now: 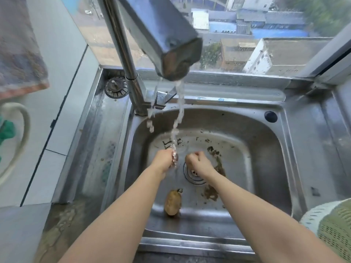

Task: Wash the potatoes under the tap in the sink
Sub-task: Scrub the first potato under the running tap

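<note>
Water runs from the steel tap (171, 44) into the sink (266, 149). My left hand (163, 161) is in the stream, its fingers curled round a small potato (175, 158) that is mostly hidden by the water. Just to its right, over the drain (193, 176), my right hand (198, 163) grips a second potato (188, 160), of which only a brown edge shows. A third potato (172, 203) lies loose on the sink floor between my forearms.
Peel scraps and dirt (210, 193) lie on the sink floor right of the drain. A drain strainer (116, 87) sits on the back left ledge. A green-and-white colander (330, 228) stands at the right edge. A window is behind the sink.
</note>
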